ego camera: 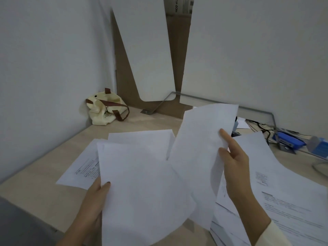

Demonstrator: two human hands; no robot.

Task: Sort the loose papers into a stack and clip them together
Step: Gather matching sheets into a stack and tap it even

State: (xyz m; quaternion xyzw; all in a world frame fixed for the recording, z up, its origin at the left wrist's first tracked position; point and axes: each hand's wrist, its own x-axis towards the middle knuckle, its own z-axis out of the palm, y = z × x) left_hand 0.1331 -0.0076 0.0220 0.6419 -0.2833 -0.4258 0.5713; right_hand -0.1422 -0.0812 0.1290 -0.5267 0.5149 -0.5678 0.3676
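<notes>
White walls point(44, 50), pale wooden desk point(44, 192)

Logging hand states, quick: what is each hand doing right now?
Left hand: closed, gripping the near sheet by its left edge.
Right hand: closed, pinching the raised sheet by its right edge.

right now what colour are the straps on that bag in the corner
Brown, on a cream bag; the head view shows the straps clearly.
</notes>
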